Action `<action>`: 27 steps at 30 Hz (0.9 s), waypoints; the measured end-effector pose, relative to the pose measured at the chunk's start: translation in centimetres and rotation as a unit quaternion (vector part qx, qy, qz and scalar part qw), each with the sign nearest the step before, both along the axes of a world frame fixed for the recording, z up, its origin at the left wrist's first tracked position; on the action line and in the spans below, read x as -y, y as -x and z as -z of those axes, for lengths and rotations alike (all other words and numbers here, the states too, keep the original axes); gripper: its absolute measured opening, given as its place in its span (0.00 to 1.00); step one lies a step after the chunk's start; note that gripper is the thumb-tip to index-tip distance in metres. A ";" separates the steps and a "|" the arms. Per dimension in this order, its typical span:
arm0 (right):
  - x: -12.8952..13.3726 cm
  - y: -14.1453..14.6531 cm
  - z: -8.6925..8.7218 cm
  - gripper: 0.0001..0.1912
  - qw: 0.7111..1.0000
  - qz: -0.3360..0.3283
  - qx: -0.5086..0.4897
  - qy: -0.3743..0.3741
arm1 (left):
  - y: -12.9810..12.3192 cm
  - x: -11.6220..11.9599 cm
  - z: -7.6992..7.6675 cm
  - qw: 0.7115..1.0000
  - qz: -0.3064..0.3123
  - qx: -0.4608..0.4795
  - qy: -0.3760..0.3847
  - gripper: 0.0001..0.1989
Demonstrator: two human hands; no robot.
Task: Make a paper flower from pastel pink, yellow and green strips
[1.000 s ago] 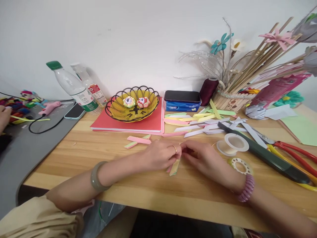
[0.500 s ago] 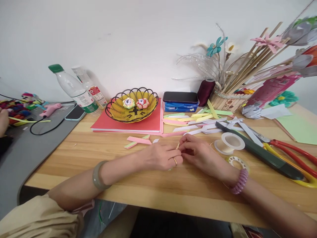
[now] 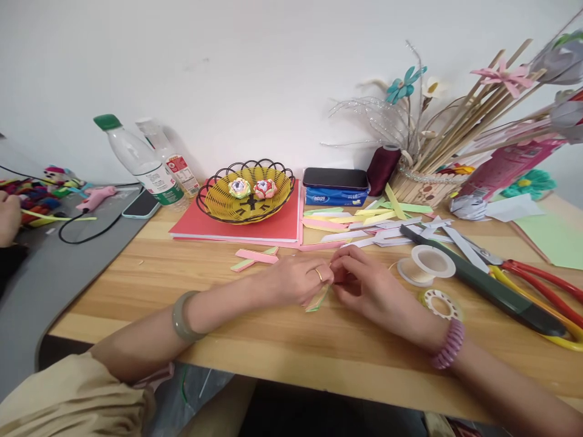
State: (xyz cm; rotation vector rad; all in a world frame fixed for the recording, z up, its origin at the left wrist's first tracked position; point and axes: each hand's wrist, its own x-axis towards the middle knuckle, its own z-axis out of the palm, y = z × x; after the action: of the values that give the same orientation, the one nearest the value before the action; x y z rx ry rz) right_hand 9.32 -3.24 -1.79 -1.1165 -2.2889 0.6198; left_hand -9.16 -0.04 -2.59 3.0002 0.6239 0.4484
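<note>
Over the wooden table my left hand [image 3: 296,280] is closed, its fingers pinching folded paper strips [image 3: 317,300] in green and pinkish tones that stick out below the knuckles. Against it, my right hand [image 3: 367,282] has its thumb and fingertips pressed together at the same spot. What the right fingertips grip is hidden. To the left of the hands, a pink and a green strip lie crossed [image 3: 255,257]. Just right of my right hand stand a spool of pale thread [image 3: 426,265] and a flat tape roll [image 3: 439,303].
A yellow woven basket [image 3: 218,209] with two paper flowers rests on red paper [image 3: 182,224]. Loose paper strips [image 3: 368,227], a dark green cutter [image 3: 483,279] and red-handled scissors [image 3: 542,276] lie right. Bottles [image 3: 157,182] stand left. Another person's hand [image 3: 9,218] is at far left.
My left hand has turned and its fingers have curled in more. The green end of the paper strips now shows below it. The camera view has shifted slightly.
</note>
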 end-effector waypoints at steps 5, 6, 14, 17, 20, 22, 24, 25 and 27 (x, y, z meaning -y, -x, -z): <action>-0.1 -0.1 0.4 0.10 1.000 -0.012 0.021 -0.012 | -0.2 0.2 0.1 1.000 -0.006 0.020 -0.006 0.16; -0.1 -0.1 0.4 0.10 1.000 -0.012 0.023 -0.014 | -0.3 0.2 0.2 0.999 -0.011 0.030 -0.007 0.16; 0.4 -0.4 0.8 0.07 0.999 0.004 0.030 -0.027 | -0.2 -0.1 0.6 0.990 -0.015 0.130 0.055 0.09; 0.8 -0.5 1.0 0.07 0.999 0.004 0.036 -0.033 | -0.2 -0.1 0.4 0.972 -0.050 0.166 0.162 0.05; 0.9 -0.6 1.0 0.07 0.998 0.001 0.043 -0.042 | -0.4 0.0 0.2 0.938 -0.104 0.180 0.276 0.06; 0.9 -0.6 0.9 0.09 0.998 -0.003 0.046 -0.048 | -0.5 0.1 0.2 0.920 -0.127 0.187 0.321 0.08; 1.0 -0.6 1.0 0.09 0.997 -0.008 0.048 -0.054 | -0.6 0.2 0.3 0.913 -0.139 0.191 0.332 0.09; 1.0 -0.6 1.0 0.09 0.997 -0.010 0.049 -0.056 | -0.6 0.2 0.3 0.914 -0.143 0.189 0.329 0.10; 1.0 -0.6 1.1 0.09 0.997 -0.011 0.052 -0.061 | -0.7 0.2 0.4 0.917 -0.151 0.185 0.320 0.10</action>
State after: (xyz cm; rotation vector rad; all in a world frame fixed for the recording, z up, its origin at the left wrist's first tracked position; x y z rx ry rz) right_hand 9.91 -4.21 -2.89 -1.0884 -2.3957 0.4321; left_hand -8.50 -0.25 -2.98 2.1376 0.9696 0.6511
